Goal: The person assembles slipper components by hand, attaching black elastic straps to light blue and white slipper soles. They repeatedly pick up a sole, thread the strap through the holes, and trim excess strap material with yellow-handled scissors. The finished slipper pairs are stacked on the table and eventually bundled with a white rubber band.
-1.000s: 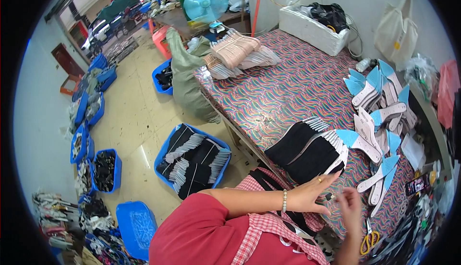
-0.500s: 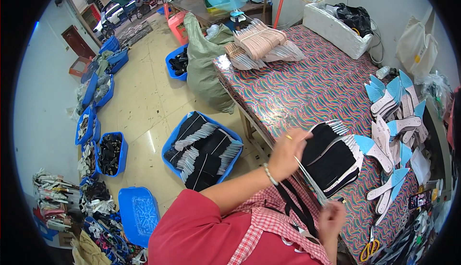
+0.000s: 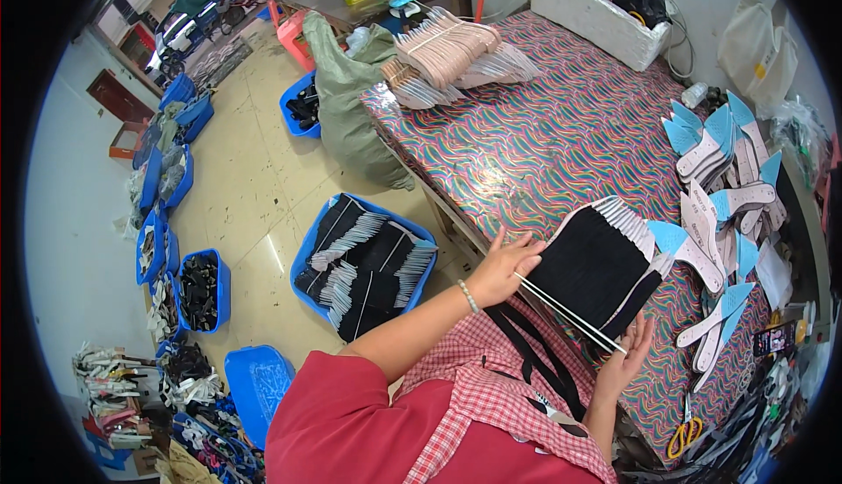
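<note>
A thick bundle of black shoe-sole-shaped pieces [image 3: 589, 265] with pale fanned edges lies on the patterned table in front of me. At its left edge my left hand [image 3: 504, 271] holds one end of a white elastic band [image 3: 570, 313], fingers against the bundle. My right hand [image 3: 627, 357] holds the band's other end at the bundle's near right corner. The band is stretched in two strands along the bundle's near side. Just right of the bundle lie blue-and-white insole-shaped pieces [image 3: 702, 252], some stacked and some loose.
Tied beige bundles [image 3: 447, 50] sit on the table's far left corner, near a white foam box [image 3: 596, 19]. Yellow-handled scissors [image 3: 684, 436] lie at the near right. A blue basket [image 3: 303, 287] of black bundles and a green sack [image 3: 351, 124] stand on the floor to the left.
Both hands have moved in against the bundle, and the right hand has risen toward its near corner. The bundle now sits squarer, its halves closed together. The view has shifted slightly.
</note>
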A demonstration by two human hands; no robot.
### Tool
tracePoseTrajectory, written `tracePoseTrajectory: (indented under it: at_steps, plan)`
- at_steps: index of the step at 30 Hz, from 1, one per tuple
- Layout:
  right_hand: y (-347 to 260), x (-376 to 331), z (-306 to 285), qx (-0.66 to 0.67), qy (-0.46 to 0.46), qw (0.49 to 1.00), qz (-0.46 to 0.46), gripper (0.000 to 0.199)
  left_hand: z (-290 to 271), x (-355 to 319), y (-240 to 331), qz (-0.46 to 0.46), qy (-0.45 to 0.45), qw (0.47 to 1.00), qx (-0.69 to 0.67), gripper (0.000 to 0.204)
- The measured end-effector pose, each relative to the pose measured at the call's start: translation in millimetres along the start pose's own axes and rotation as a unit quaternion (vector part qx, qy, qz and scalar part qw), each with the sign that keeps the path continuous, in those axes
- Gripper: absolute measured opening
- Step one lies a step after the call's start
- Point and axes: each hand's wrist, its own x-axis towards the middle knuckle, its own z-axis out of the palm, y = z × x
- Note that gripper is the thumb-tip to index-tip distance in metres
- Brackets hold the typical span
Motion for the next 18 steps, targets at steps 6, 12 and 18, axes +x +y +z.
tracePoseTrajectory:
  at_steps: [6, 12, 18]
  plan:
    - [52.7, 28.1, -12.5, -0.157, -0.04, 0.986, -0.044, 0.057, -10.6, 35.9, -21.1, 0.045, -0.023, 0.999, -0.003, 0.024]
    - [25.2, 55.5, -20.6, -0.45, -0.16, 0.867, -0.143, 0.084, -15.3, 47.5, -12.9, 0.18, -0.021, 0.946, 0.268, 0.062]
    - [6.1, 56.1, -31.7, -0.355, -0.279, 0.888, -0.083, 0.098, -9.6, 48.6, -22.4, 0.188, -0.052, 0.935, 0.296, 0.067]
